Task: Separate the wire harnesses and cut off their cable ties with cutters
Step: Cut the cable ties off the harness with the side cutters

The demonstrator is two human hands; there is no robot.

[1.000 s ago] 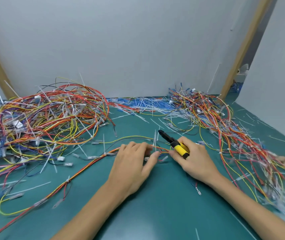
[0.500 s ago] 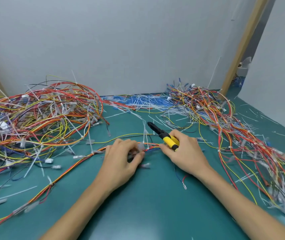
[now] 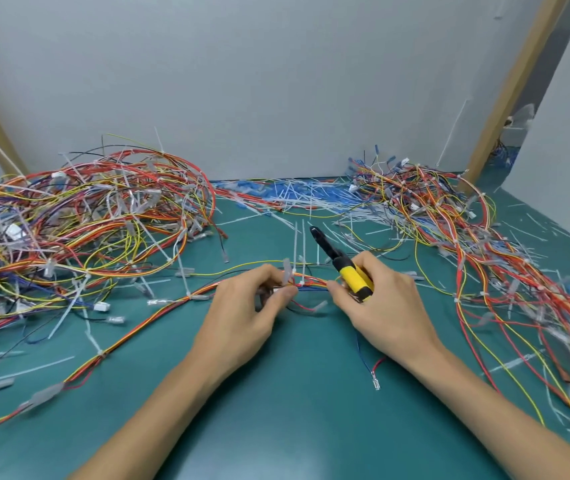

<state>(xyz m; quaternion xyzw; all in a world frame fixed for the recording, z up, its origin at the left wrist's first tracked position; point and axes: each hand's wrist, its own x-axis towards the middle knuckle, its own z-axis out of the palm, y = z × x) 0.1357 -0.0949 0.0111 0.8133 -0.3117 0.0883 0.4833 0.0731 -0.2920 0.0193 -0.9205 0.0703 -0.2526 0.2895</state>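
A green table (image 3: 294, 403) carries a big wire pile (image 3: 86, 220) on the far left and a second pile (image 3: 467, 244) down the right. One harness (image 3: 131, 337) runs from the near left to the middle. There the left hand (image 3: 242, 320) pinches it, and the right hand (image 3: 387, 306) pinches it just beside, fingers curled round yellow cutters (image 3: 354, 277) whose tip points far-left. White ties (image 3: 302, 244) stand up from the harness between the hands.
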